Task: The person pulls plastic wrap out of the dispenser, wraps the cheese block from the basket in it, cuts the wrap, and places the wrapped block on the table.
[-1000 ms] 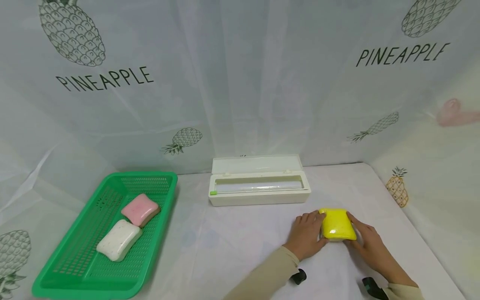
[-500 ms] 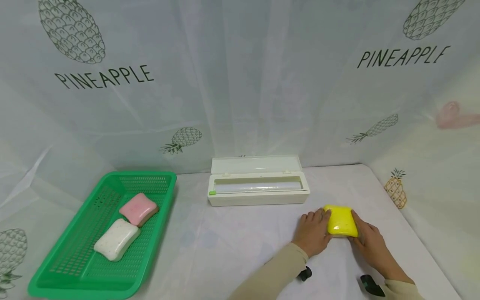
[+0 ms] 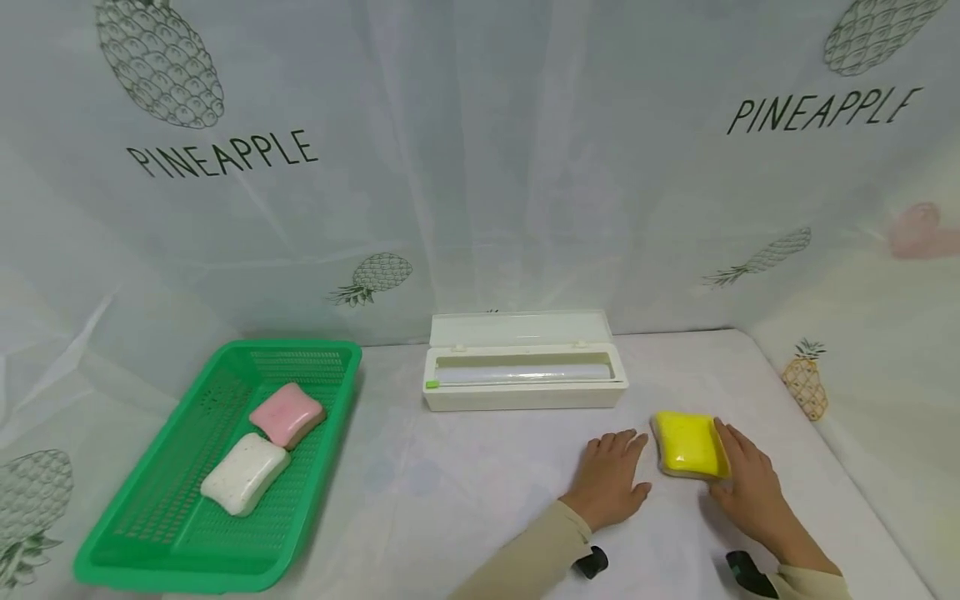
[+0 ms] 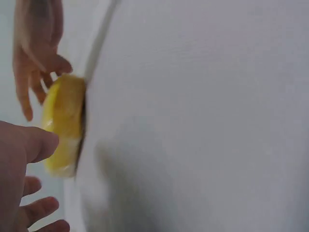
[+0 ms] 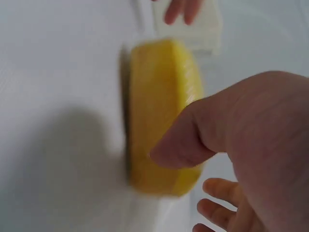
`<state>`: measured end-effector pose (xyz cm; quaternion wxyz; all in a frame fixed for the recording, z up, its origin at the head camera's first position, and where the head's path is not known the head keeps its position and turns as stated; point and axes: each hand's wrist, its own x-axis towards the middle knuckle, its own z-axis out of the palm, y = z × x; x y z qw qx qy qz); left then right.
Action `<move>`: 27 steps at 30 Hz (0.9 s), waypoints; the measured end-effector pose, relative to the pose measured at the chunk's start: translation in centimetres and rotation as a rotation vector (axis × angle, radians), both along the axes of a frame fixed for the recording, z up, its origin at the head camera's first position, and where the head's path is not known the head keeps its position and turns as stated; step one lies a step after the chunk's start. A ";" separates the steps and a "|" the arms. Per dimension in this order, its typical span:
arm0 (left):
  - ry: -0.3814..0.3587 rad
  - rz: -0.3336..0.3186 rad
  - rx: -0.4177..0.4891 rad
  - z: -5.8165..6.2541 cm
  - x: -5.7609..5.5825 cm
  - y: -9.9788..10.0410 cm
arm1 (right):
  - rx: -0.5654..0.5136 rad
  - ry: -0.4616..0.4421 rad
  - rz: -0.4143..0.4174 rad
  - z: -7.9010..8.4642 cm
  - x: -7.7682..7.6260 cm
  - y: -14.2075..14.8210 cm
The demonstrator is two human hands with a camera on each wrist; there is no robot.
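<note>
A yellow pillow-shaped block (image 3: 688, 444) with a shiny, film-like surface lies on the white-covered table at the right. My left hand (image 3: 609, 482) is to the left of it, fingers spread and a gap between them and the block. At the block's right edge is my right hand (image 3: 750, 487), with fingers extended along that side and the thumb at the near corner. In the right wrist view the thumb (image 5: 186, 140) overlaps the yellow side, while the other fingers are held off beyond it. The left wrist view shows the block (image 4: 65, 123) between both hands.
A white cling film dispenser (image 3: 525, 396) stands with its lid up at the back middle. On the left, a green basket (image 3: 176, 575) holds a pink block (image 3: 287, 414) and a white block (image 3: 244, 473) of similar shape. A pineapple-print curtain (image 3: 517, 167) hangs behind.
Both hands held the yellow block by its sides and shifted it slightly. Now the left hand has let go and moved left; the right hand stays at the right edge.
</note>
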<state>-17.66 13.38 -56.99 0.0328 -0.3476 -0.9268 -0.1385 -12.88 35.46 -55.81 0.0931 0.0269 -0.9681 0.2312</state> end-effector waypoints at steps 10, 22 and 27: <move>0.150 0.108 0.433 2.2 -1.5 -9.3 | -0.079 0.176 0.120 3.0 -1.0 -3.5; 0.303 0.408 0.526 2.6 -4.2 -19.4 | -0.089 0.250 0.254 3.2 -2.5 -9.1; 0.288 0.480 0.385 1.9 -4.2 -21.6 | -0.060 0.264 0.246 2.7 -3.6 -11.4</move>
